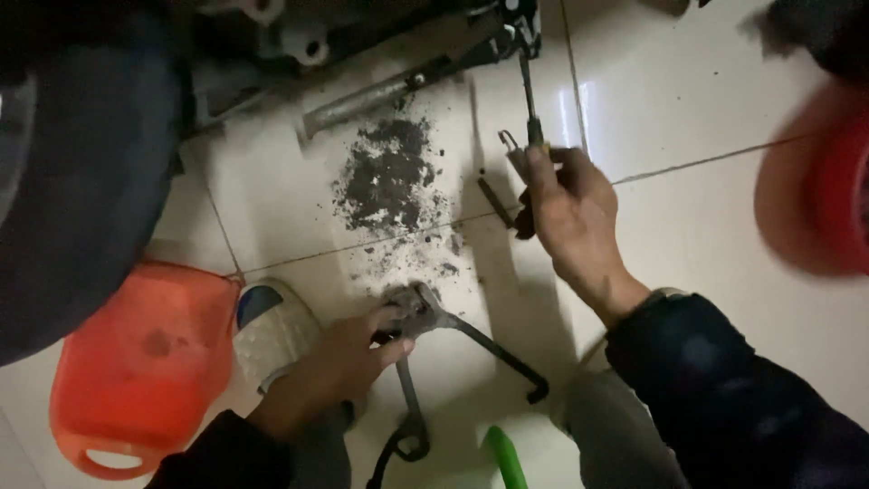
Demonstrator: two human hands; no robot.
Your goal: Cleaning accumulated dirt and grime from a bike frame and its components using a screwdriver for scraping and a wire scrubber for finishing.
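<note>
My right hand (570, 213) grips a screwdriver (529, 104) whose thin shaft points up toward dark machine parts (489, 41) at the top. A small metal hook piece (511, 145) lies just left of that hand. My left hand (348, 362) rests low on the white tiled floor (706, 118), fingers closed on a grey metal wrench head (412, 308). A dark bent rod (502, 353) runs from that head to the lower right, and a second dark tool (409, 412) lies below the hand.
A patch of black grit (389, 177) covers the tile between the hands. A dark tyre (81, 172) fills the left. An orange plastic basin (136, 371), a white shoe (272, 330), a green object (505, 457) and a blurred red object (828, 195) lie around.
</note>
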